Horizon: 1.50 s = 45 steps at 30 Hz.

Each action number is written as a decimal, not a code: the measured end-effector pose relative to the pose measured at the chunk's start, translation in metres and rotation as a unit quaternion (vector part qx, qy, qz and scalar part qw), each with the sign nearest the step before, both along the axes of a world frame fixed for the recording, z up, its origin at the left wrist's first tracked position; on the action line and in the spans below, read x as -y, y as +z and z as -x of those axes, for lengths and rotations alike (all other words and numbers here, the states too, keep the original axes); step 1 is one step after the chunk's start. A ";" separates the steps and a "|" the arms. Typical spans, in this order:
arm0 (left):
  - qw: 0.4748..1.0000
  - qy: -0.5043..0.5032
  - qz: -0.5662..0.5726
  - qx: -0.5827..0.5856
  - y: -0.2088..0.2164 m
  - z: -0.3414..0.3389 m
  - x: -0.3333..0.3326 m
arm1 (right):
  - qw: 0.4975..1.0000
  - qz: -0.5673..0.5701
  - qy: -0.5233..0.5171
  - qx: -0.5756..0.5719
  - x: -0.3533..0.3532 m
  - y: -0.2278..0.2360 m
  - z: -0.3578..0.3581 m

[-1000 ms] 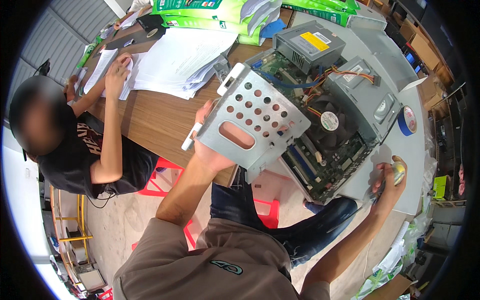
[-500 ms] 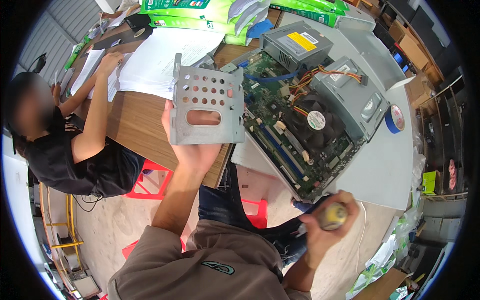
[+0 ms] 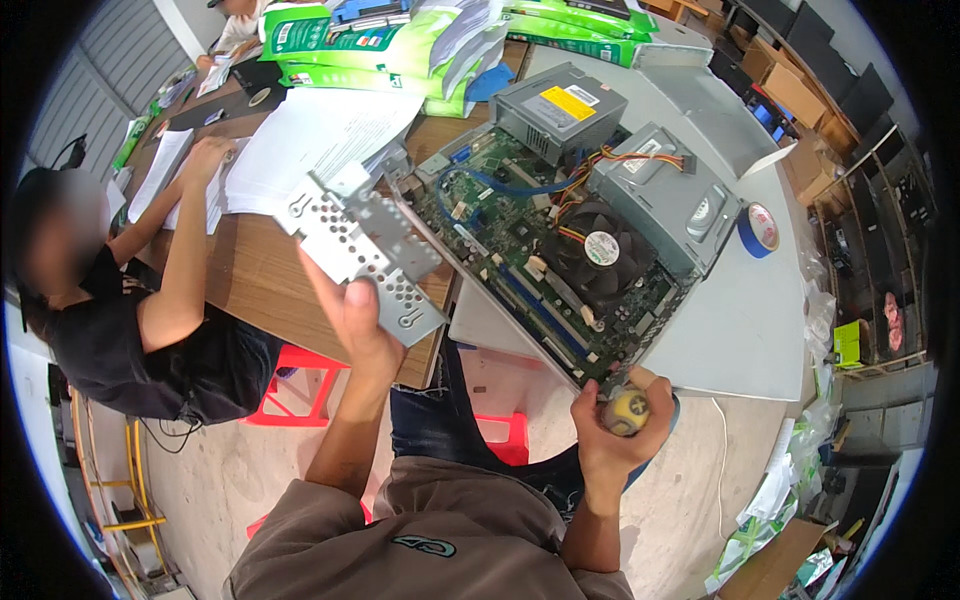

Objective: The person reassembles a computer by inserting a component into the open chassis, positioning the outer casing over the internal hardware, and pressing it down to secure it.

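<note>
My left hand (image 3: pixel 360 325) is closed on a silver metal drive bracket (image 3: pixel 370 250), pierced with round holes, and holds it tilted above the wooden table beside an opened computer case. In my right hand (image 3: pixel 620 440), near the case's front corner, is a screwdriver (image 3: pixel 627 412) with its yellow handle end facing up; its shaft is hidden. The case's green motherboard (image 3: pixel 510 235) carries a black cooling fan (image 3: pixel 603 250). A grey power supply (image 3: pixel 558 108) and a silver optical drive (image 3: pixel 665 195) sit along its far and right sides.
Blue tape (image 3: pixel 758 230) lies on the grey tabletop (image 3: pixel 765 335) to the right. Stacked papers (image 3: pixel 320 135) and green packages (image 3: pixel 375 50) are at the back. On the left, a person in black (image 3: pixel 150 320) handles papers. Red stools (image 3: pixel 300 390) stand below the wooden table (image 3: pixel 265 265).
My left hand has turned the bracket from facing me squarely to a slanted pose, shifting it left and slightly down. My right hand has moved left with the screwdriver, to the case's corner.
</note>
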<state>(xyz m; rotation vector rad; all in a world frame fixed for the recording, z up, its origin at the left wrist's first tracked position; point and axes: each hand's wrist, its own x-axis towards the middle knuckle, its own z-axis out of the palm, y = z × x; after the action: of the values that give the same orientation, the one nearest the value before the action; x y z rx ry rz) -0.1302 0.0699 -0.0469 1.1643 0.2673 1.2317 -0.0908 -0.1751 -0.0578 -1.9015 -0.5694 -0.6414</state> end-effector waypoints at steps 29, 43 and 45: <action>0.574 -0.394 -0.684 -0.219 0.112 -0.125 -0.009 | 0.974 -0.116 -0.083 -0.178 0.127 -0.030 -0.078; 0.549 -0.432 -0.693 -0.179 0.095 -0.155 -0.001 | 0.960 -0.185 -0.073 -0.199 0.112 -0.020 -0.071; 0.547 -0.441 -0.690 -0.172 0.093 -0.156 -0.002 | 0.959 -0.190 -0.073 -0.198 0.111 -0.020 -0.071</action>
<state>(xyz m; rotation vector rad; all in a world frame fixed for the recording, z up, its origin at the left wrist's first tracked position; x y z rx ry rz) 0.0262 0.0718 0.0465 2.4238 -1.1722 0.0067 -0.0194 -0.2858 -0.0776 -1.6507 -0.0407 -0.4082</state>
